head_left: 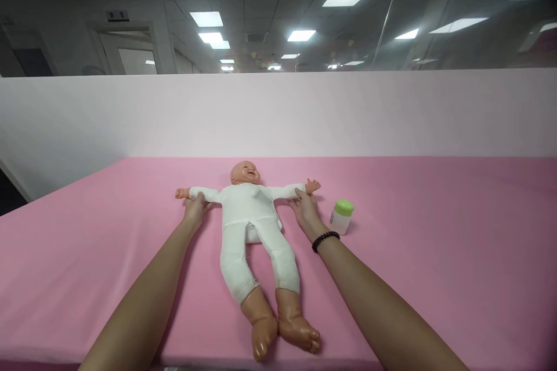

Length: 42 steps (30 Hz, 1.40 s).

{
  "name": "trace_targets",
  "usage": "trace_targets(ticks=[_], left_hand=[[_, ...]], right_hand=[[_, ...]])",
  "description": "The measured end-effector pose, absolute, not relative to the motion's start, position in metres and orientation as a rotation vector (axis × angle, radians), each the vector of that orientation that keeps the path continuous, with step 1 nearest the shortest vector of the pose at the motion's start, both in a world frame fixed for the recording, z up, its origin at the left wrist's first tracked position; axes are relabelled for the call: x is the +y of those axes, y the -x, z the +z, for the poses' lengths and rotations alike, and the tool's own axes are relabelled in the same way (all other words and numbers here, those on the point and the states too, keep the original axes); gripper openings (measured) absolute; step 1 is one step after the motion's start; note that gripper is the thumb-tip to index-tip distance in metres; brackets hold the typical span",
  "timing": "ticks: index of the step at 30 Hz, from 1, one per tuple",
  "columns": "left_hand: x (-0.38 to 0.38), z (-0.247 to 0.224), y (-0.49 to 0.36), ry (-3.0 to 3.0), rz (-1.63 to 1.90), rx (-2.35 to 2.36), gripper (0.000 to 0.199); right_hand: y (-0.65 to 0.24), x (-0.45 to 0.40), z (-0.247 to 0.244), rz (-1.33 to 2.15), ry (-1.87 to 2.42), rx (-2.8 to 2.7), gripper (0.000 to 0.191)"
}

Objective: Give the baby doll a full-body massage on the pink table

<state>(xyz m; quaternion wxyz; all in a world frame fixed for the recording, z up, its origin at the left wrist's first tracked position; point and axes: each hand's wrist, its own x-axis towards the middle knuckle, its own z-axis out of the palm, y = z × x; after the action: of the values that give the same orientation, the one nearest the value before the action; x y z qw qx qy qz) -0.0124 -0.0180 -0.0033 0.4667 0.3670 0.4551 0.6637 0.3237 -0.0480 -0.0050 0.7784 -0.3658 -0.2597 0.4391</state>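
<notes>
A baby doll (247, 208) with a white cloth body lies on its back, arms stretched out to both sides and feet toward me. At the doll's arm on the left, my left hand (196, 208) grips the white sleeve just short of the doll's hand; part of my fingers is hidden. My right hand (305, 210) holds the opposite arm near its wrist, thumb on top and fingers partly underneath. A black beaded bracelet (324, 239) circles my right wrist. Beside that wrist stands a small translucent jar (340, 222) with a green lid.
The doll rests on a pink padded surface (413, 255), whose front edge runs along the bottom of the view. A low white wall (278, 113) rises behind it, topped by glass (278, 17) that shows ceiling lights and a doorway.
</notes>
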Motion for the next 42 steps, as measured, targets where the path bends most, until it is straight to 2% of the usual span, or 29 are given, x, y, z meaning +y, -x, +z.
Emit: trace_targets(ticks=[2, 4, 6, 9, 14, 19, 21, 23, 25, 29, 31, 34, 36, 39, 42], left_hand=[[-0.024, -0.004, 0.008, -1.129, 1.716, 1.179, 0.049], [-0.032, -0.002, 0.001, -1.532, 1.708, 1.166, 0.045], [-0.041, 0.0, -0.007, -1.965, 1.556, 1.067, 0.037], [-0.051, 0.004, -0.015, -2.299, 1.364, 1.002, 0.036], [-0.048, 0.001, -0.018, -2.125, 1.451, 1.077, 0.038], [-0.026, -0.004, -0.011, -1.169, 1.68, 1.221, 0.053], [-0.019, -0.005, -0.003, -0.904, 1.632, 1.232, 0.045], [-0.016, -0.005, 0.003, -0.852, 1.579, 1.208, 0.032], [-0.016, -0.005, 0.006, -0.875, 1.576, 1.194, 0.028], [-0.024, -0.004, -0.002, -0.989, 1.734, 1.301, 0.044], [-0.031, -0.004, -0.008, -1.334, 1.727, 1.289, 0.043], [-0.04, -0.003, -0.016, -1.985, 1.447, 1.118, 0.037], [-0.044, -0.002, -0.019, -2.189, 1.321, 1.087, 0.043], [-0.046, -0.002, -0.021, -2.224, 1.318, 1.121, 0.049], [-0.045, -0.002, -0.022, -2.12, 1.395, 1.055, 0.04]], right_hand=[[-0.317, -0.056, 0.004, 0.908, 0.784, -0.611, 0.05], [-0.311, -0.066, 0.013, 0.89, 0.782, -0.815, 0.049], [-0.307, -0.077, 0.021, 0.918, 0.799, -1.2, 0.043], [-0.304, -0.087, 0.025, 0.976, 0.84, -1.609, 0.039], [-0.304, -0.083, 0.021, 0.936, 0.833, -1.455, 0.04], [-0.317, -0.062, 0.01, 0.964, 0.836, -0.617, 0.033], [-0.325, -0.056, 0.004, 0.987, 0.879, -0.348, 0.028], [-0.331, -0.053, 0.0, 1.001, 0.892, -0.271, 0.034], [-0.332, -0.053, -0.001, 0.972, 0.903, -0.352, 0.042], [-0.321, -0.064, 0.006, 0.731, 1.056, -0.671, 0.055], [-0.314, -0.072, 0.01, 0.527, 1.085, -1.049, 0.052], [-0.304, -0.082, 0.014, 0.183, 0.947, -1.773, 0.037], [-0.3, -0.085, 0.013, -0.01, 0.89, -2.019, 0.038], [-0.298, -0.087, 0.012, -0.11, 0.914, -2.049, 0.041], [-0.295, -0.088, 0.014, 0.015, 0.931, -1.931, 0.037]])
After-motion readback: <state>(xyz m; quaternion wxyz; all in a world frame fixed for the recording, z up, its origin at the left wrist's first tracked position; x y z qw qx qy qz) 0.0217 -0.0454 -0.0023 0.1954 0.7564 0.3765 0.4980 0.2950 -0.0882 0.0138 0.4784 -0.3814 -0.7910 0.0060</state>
